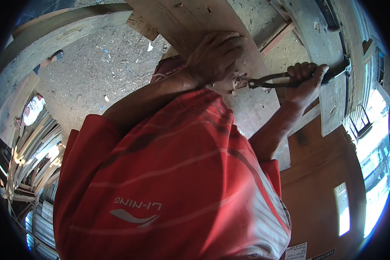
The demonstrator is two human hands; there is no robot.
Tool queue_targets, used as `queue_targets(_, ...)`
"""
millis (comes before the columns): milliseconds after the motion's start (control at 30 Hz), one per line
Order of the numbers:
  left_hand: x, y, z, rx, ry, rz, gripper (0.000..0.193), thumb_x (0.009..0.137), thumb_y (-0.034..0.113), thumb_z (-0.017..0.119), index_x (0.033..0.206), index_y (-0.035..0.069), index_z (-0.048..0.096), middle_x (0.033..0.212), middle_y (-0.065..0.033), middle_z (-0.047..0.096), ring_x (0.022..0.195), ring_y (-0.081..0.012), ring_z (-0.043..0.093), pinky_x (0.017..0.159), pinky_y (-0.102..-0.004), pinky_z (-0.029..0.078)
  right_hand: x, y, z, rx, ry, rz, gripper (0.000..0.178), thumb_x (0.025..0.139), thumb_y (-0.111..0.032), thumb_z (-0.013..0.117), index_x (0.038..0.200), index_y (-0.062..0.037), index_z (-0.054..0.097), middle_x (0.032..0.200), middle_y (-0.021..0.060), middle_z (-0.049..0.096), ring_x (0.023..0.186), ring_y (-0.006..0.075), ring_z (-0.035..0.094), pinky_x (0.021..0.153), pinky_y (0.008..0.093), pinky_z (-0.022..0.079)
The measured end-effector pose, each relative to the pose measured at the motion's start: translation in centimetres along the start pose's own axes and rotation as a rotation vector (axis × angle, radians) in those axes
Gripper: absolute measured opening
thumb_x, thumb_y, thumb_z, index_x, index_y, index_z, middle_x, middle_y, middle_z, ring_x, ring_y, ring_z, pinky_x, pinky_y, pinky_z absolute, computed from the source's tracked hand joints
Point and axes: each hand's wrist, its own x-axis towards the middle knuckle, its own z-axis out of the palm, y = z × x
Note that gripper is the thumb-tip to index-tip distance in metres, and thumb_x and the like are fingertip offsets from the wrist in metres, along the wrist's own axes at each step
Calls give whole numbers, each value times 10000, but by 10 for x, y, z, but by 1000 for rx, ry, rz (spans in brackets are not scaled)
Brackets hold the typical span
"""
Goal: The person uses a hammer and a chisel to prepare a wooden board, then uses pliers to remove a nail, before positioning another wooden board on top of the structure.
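Note:
My right hand (305, 82) is closed around the dark handles of a pair of pincers (273, 81). The head of the pincers points left and meets a splintered, torn patch (241, 80) on a wide wooden board (203, 21). Whether the jaws grip anything there is too small to see. Just beyond that patch, my left hand (219, 56) lies against the board with its fingers curled in. What is under those fingers, if anything, is hidden.
A curved timber beam (69, 32) spans the upper left, above a floor (104, 65) strewn with chips. Stacked wood strips (37, 147) stand at the left. On the right are another plank (323, 52) and a brown panel (320, 173). Someone's foot (56, 56) shows at the left.

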Motion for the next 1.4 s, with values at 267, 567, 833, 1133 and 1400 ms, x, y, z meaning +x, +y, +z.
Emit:
queue_targets(267,0,-2,1,52,47,33,259,842,102,675,1095,105,619,1322,-51,614,1256,-258,562,1051,-442,422,3,-29,-21,356,-220,-28,505,1041,-541,503,855,-76,568,682,-5,388,615,129,361,615,321,374)
queue_targets(567,5,2,0,-73,62,69,233,884,123,674,1111,74,657,1227,-84,663,1175,-285,611,992,-434,470,-36,-41,-86,694,-263,-187,506,1007,-549,558,851,-69,564,689,4,430,626,140,393,646,328,414)
queue_targets(833,10,121,-41,-856,-532,-118,312,956,162,713,1209,-9,650,1149,-115,701,1053,-165,677,942,-317,551,-70,-15,-138,1193,-343,-189,433,997,-455,630,848,-60,531,679,12,428,617,153,420,676,352,433)
queue_targets(1133,-10,181,-21,-1115,-579,-307,243,957,26,695,1190,-18,640,1145,-96,695,1098,-151,669,990,-302,549,-111,-10,-187,1437,-375,-267,396,992,-397,647,849,-49,527,685,32,425,619,159,412,676,335,449)
queue_targets(1400,-20,223,-9,-1117,-471,-204,151,963,34,694,1103,12,641,1026,-53,683,1024,-120,664,909,-270,552,-129,-13,-221,1503,-409,-331,375,1003,-375,637,837,-62,514,676,12,418,608,145,406,640,319,449)
